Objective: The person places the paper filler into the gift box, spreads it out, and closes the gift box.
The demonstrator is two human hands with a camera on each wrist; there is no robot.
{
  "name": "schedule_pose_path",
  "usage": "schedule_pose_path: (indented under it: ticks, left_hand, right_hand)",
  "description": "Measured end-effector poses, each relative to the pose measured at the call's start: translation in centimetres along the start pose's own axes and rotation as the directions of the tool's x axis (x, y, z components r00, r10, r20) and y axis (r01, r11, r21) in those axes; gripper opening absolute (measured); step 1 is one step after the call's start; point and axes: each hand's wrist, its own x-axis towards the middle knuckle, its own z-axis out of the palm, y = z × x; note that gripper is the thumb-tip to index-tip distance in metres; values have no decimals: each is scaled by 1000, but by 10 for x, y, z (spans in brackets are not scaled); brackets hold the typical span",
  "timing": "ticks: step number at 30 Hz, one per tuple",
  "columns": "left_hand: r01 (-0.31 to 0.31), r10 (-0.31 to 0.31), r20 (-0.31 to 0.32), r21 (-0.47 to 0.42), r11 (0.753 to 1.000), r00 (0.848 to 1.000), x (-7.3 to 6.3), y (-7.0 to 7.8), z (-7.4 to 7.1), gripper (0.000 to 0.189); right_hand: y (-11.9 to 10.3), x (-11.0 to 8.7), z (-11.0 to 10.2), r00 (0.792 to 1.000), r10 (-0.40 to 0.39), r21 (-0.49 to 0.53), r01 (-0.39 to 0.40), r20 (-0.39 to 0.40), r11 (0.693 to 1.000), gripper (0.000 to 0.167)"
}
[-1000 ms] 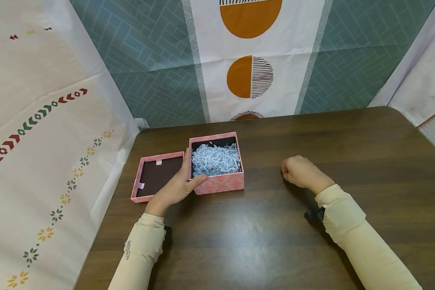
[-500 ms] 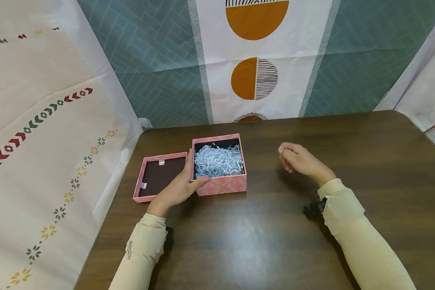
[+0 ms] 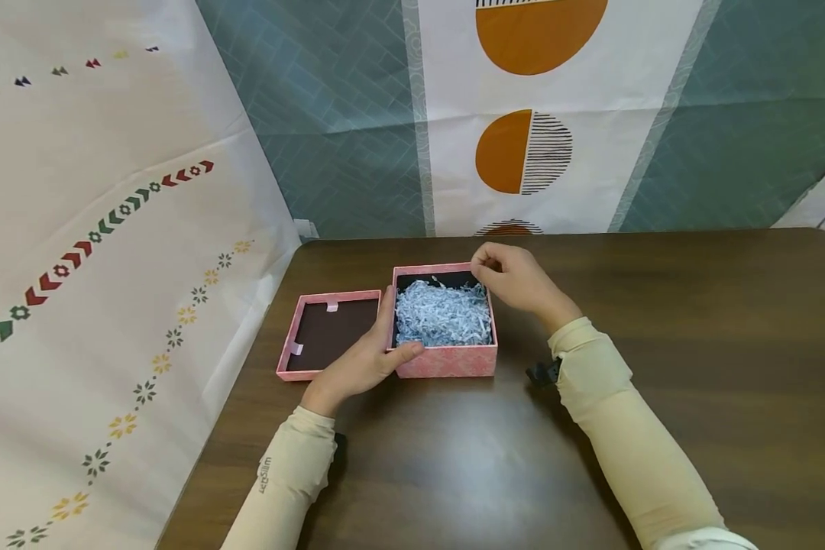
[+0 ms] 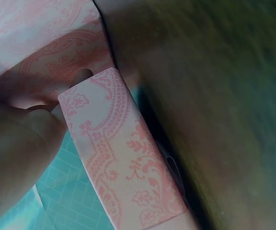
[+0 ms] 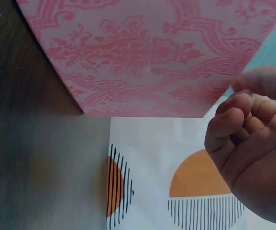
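A pink patterned box [image 3: 447, 361] stands without its lid on the brown table, filled with pale blue shredded paper [image 3: 443, 313]. My left hand [image 3: 360, 359] grips its near left corner, thumb along the front rim and fingers down the left side. At the far right corner is my right hand [image 3: 516, 279], its curled fingertips right at the rim. In the right wrist view, the right hand [image 5: 252, 129] shows thumb and fingers bent in beside the box wall [image 5: 142, 57]; I cannot tell whether something small is between them. The left wrist view shows the left hand [image 4: 23, 143] against the box.
Left of the box, the pink lid [image 3: 333, 336] lies with its dark inside up, two small light tabs at its edges. The brown table [image 3: 660, 367] extends to the right and front. Behind it hangs a patterned cloth [image 3: 344, 153], and a white cloth [image 3: 144, 267] hangs at the left.
My right hand has lifted from the table and moved left to the box's far right corner. My left hand keeps its hold on the box. The head view has shifted slightly.
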Motion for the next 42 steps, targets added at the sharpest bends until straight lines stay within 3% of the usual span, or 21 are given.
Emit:
schedule_pose_path:
  ticks: [4,12,17,21,26,29,33,35,38,42]
  left_hand:
    - [-4,4,-4,1,1000,1000,-5,4,1,111]
    - [8,-7,-35,20,1000,999,-9,8,-1,110]
    - [36,-31,-79,63,997,996,-4,12,4,110]
    - [54,-42,-94,120,991,995,4,16,6,109]
    - [56,-44,-124,93,994,991,7,12,-18,97]
    - [80,-65,-206,66,995,976,2,0,-45,82]
    - [171,-149,-304,46,984,941,-7,-20,-75,65]
    - [226,-194,-332,60,972,923,-10,-28,-86,61]
    - [303,-252,-355,95,948,900,-15,-37,-95,58]
    - [370,-301,-346,154,916,889,-16,-41,-98,56]
  right_hand:
    - [-3,1,3,1000,19,-69,-18,11,997,14]
    - [-3,6,3,1000,14,-94,-13,11,995,20]
    - [-9,1,-4,998,52,-79,-54,-27,995,19]
    - [-20,-10,-9,997,15,-50,-19,-79,999,19]
    - [-37,-24,-4,994,-44,27,47,-105,999,19]
    - [-52,-30,9,995,-78,179,87,-61,980,19]
    - [-72,-35,40,993,-108,423,78,47,903,23]
    - [-79,-35,60,990,-109,473,54,89,879,30]
    - [-87,-31,90,988,-71,457,0,137,889,47]
    - [-89,-26,117,987,36,385,-95,158,918,67]
